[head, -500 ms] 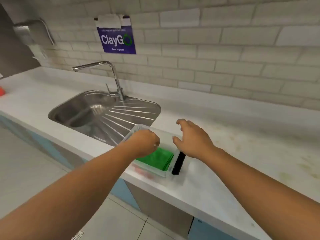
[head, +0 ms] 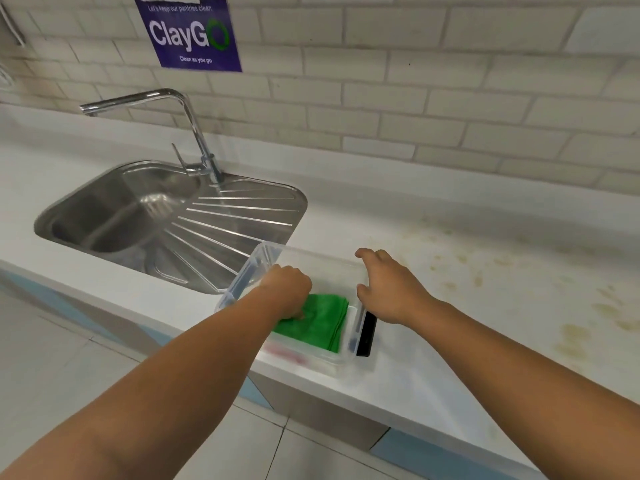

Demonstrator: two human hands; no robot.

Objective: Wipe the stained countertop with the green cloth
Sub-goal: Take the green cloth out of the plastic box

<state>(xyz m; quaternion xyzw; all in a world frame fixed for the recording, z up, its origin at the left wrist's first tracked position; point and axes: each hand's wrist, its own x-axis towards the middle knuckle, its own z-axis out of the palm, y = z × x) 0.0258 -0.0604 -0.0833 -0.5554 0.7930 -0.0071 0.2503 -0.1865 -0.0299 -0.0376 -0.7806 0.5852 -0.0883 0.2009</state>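
Note:
A folded green cloth (head: 320,323) lies inside a clear plastic tub (head: 270,252) at the counter's front edge. My left hand (head: 287,289) reaches down into the tub, its fingers curled and touching the cloth's left part. My right hand (head: 388,289) rests with spread fingers on the tub's right rim. The white countertop (head: 485,306) to the right carries yellowish-brown stains (head: 571,337).
A steel sink (head: 114,209) with ribbed drainer and a bent tap (head: 197,133) lies left of the tub. A black flat object (head: 367,334) stands against the tub's right side. A tiled wall with a purple sign (head: 190,32) runs behind.
My left hand has dropped lower into the tub onto the cloth. My right hand has settled on the tub's right rim. The view has moved closer.

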